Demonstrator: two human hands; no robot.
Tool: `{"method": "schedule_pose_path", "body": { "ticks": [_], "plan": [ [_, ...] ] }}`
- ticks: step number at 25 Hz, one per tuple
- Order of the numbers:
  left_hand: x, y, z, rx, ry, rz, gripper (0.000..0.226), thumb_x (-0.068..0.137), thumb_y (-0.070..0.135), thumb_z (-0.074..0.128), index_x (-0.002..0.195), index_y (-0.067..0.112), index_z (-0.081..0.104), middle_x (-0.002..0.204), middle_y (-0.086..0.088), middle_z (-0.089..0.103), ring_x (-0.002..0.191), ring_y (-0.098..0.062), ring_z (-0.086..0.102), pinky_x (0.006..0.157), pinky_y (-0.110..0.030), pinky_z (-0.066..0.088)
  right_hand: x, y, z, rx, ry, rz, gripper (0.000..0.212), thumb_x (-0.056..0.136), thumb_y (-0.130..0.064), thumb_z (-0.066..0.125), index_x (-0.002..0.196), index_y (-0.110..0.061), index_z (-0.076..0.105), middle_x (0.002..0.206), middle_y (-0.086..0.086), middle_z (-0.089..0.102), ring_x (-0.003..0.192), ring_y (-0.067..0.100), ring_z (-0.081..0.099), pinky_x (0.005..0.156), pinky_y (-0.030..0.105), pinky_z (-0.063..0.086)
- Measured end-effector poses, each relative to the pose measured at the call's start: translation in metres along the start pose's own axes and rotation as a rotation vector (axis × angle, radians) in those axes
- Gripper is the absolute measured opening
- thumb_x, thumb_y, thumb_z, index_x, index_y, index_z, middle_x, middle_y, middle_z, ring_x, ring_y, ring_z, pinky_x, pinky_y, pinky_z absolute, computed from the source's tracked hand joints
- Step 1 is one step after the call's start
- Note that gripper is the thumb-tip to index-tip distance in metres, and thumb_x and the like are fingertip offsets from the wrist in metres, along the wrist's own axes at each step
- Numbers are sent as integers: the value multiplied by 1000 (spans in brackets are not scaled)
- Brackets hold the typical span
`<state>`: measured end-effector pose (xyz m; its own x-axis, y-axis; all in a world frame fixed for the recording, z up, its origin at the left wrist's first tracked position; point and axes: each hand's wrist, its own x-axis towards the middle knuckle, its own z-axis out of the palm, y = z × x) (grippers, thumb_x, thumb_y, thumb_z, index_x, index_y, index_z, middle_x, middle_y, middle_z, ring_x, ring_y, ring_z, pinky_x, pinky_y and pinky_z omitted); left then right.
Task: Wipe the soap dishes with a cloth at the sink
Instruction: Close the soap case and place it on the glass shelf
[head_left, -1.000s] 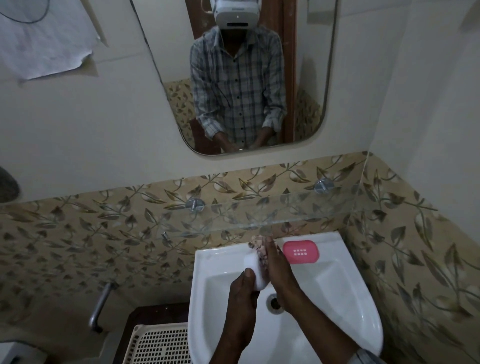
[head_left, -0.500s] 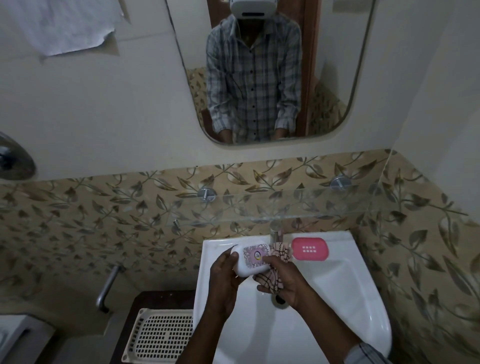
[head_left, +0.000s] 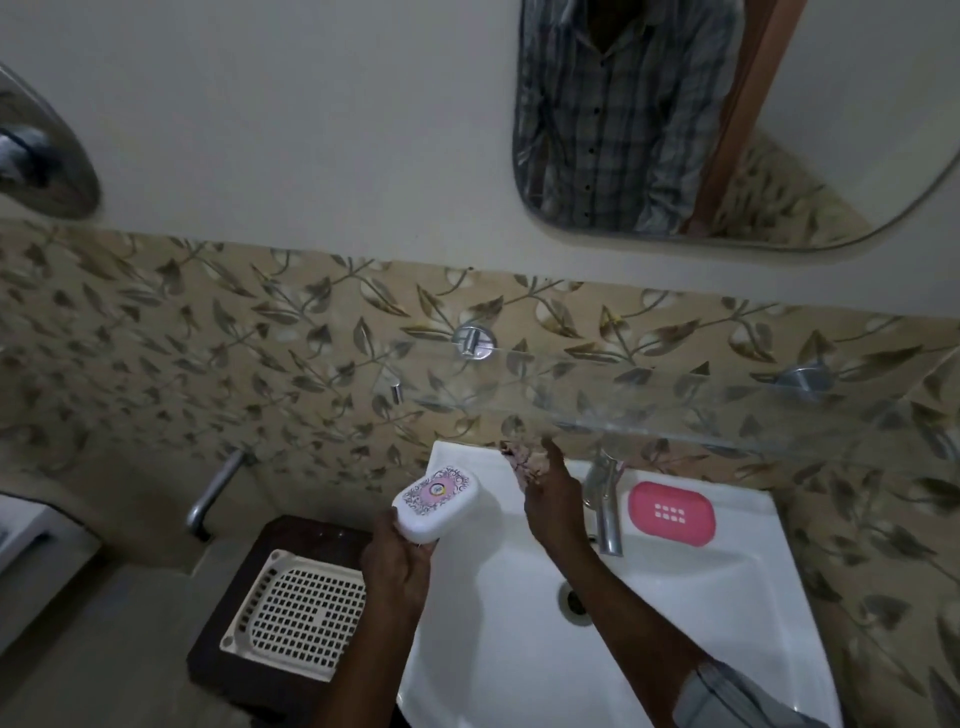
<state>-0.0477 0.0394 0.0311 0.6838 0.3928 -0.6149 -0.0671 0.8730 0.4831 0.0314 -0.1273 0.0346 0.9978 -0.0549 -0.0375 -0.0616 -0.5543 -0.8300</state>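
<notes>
Meanwhile, at a bathroom washbasin, left to right:

Perforated tray (head_left: 296, 608): cream plastic, lying flat on a dark stand just beside the basin; apparently a spare resting place, not in use.

Left hand (head_left: 397, 564): grasping the white soap box (head_left: 435, 503) from below, fingers wrapped round its near end, the patterned pink label tipped up toward the camera, likely so the lid can be looked over or presented for wiping.

White soap box: held in the air over the basin's left rim, touching nothing but the hand.

Washbasin (head_left: 701, 613): white ceramic; working above it probably keeps drips and grime inside the bowl.

Right hand (head_left: 553, 499): raised over the back ledge, apart from the box, fingers pinched on the patterned cloth (head_left: 522, 460), which bunches beyond the fingertips; seemingly being regathered before a wipe.

Tap (head_left: 605, 506): metal, standing just right of that hand; no water seen running.

Pink soap dish (head_left: 671, 513): lying flat on the back ledge right of the tap, slotted face up, within easy reach, presumably awaiting its turn.
</notes>
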Motion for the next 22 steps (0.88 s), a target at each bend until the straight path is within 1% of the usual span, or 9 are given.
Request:
{"method": "schedule_pose_path", "body": {
  "ticks": [2,4,7,8,10,13,15,18,22],
  "plan": [
    [6,-7,-7,39,-23,3,40,104,16,40,136,-6,47,137,-26,53,93,-25,66,77,-35,61,12,9,24,-384,94,-255,72,78,15,51,147,-2,39,135,28,56,124,39,55,105,51,45],
    [11,-17,-12,74,-42,-8,40,105,17,36,138,-4,43,137,-34,50,86,-21,66,75,-32,60,22,19,37,-684,-42,-235,74,82,-2,58,150,-4,30,141,27,51,132,39,49,107,58,39],
    [15,-24,-11,66,-47,-66,38,104,15,40,135,-5,49,140,-25,54,111,-31,63,77,-35,60,29,50,51,-856,-340,-157,101,89,-49,59,153,-7,-7,162,20,0,150,39,2,114,62,12],
    [17,-26,-10,67,-58,-88,39,103,13,43,138,-4,50,138,-21,57,118,-32,61,79,-40,59,32,56,53,-780,-375,-142,98,91,-52,55,155,-8,-6,163,16,-7,150,39,-4,115,61,10],
    [15,-28,-4,49,-85,-124,40,101,11,45,138,-3,52,134,-19,61,116,-32,62,80,-45,58,35,45,36,-295,-375,-24,68,96,-38,51,153,-14,24,160,16,21,146,36,23,111,52,33],
    [5,-33,18,77,-164,-158,38,100,11,44,134,-2,55,134,-22,61,111,-32,64,91,-48,56,14,27,-6,648,-357,288,28,95,-33,55,112,-19,72,116,12,73,100,28,70,70,33,60],
    [-8,-42,29,261,-250,-117,32,100,13,44,122,4,66,130,-22,65,111,-31,67,95,-47,55,-8,35,-33,777,-348,278,22,96,-26,62,111,-15,72,105,11,77,91,28,74,66,37,61],
    [-23,-57,28,764,-355,131,25,96,21,58,118,28,67,125,-10,69,106,-22,69,82,-35,58,-31,48,-69,774,-291,218,25,89,-6,70,113,-11,69,101,13,77,87,30,75,62,35,60],
    [-39,-79,44,1678,-687,610,90,60,55,84,139,31,49,134,11,57,120,-10,55,96,-28,49,-33,61,-109,798,-302,182,30,82,-11,73,112,-10,71,100,13,77,83,27,74,61,33,58]
  ]
}}
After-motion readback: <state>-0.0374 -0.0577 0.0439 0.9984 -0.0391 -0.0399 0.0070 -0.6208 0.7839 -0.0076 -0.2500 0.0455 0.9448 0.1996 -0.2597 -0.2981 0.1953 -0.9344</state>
